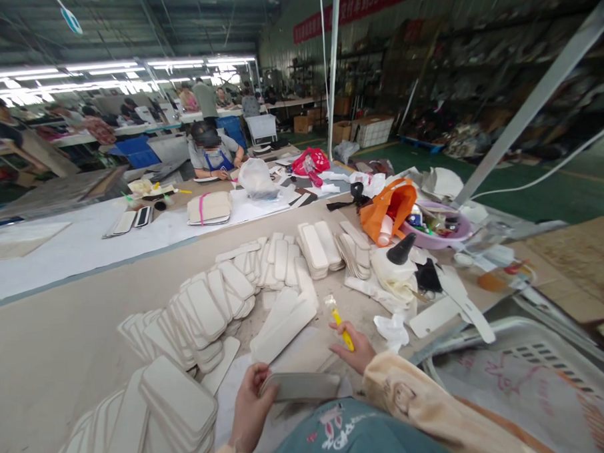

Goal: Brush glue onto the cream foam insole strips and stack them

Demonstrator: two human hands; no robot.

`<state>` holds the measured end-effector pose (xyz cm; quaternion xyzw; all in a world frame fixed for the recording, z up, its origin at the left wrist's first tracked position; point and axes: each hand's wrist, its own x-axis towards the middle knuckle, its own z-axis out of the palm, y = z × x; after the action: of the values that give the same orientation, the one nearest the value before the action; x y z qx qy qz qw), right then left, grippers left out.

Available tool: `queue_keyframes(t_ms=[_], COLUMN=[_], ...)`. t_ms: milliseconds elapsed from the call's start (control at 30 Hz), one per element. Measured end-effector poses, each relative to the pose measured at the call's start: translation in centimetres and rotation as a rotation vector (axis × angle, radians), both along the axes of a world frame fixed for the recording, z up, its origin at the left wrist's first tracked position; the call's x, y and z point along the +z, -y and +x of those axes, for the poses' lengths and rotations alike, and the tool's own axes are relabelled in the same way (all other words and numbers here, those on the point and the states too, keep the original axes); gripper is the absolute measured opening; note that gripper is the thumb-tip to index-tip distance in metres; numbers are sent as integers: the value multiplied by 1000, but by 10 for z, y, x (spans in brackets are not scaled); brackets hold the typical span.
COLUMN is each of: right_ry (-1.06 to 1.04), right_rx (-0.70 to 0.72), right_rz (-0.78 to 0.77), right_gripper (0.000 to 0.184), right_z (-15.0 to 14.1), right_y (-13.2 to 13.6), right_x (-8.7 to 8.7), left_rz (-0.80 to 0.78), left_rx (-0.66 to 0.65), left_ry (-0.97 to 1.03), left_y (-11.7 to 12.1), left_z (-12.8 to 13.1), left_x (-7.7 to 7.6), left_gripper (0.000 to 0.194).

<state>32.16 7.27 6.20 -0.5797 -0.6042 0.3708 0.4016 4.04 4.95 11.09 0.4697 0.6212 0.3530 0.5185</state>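
Note:
My left hand (254, 403) is closed on the left end of a flat greyish panel (303, 387) with rounded corners, its thumb on top. The panel is held low, just in front of my apron. In my right hand (356, 350) is a small brush (343, 331) with a yellow handle and a pale, coated tip that points away from me. The brush is apart from the panel. Beyond both hands, a few pale panels (286, 324) lie overlapping on the table. To the left, a long fanned row of similar panels (198, 314) curves toward me.
An orange bag (389, 213) and a lilac basin (440, 237) full of items stand at the back right. Nearer lie a black cone (402, 249), crumpled paper (391, 331) and white strips. A plastic crate (527, 330) sits at right. A co-worker (213, 153) works across the table.

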Motion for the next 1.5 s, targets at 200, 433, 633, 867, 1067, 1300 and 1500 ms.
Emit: queue_keyframes(t_ms=[200, 433, 633, 867, 1067, 1300, 1500], right_ry=[-325, -503, -599, -717, -762, -729, -704], right_rx=[202, 214, 176, 160, 180, 188, 205], right_rz=[21, -67, -85, -149, -149, -121, -110], right_gripper=[29, 33, 37, 43, 44, 43, 40], right_z=[-16, -32, -22, -6, 16, 38, 54], right_y=[-5, -7, -4, 2, 3, 3, 3], right_x=[62, 95, 105, 123, 129, 126, 122], left_rz=[-35, 18, 53, 31, -19, -26, -26], left_rx=[196, 267, 321, 384, 407, 401, 395], left_ry=[465, 727, 764, 753, 759, 733, 731], left_y=[-36, -73, -93, -100, -103, -109, -111], left_z=[14, 31, 40, 64, 90, 115, 132], left_x=[84, 142, 155, 159, 166, 167, 167], left_gripper=[48, 38, 24, 25, 25, 25, 21])
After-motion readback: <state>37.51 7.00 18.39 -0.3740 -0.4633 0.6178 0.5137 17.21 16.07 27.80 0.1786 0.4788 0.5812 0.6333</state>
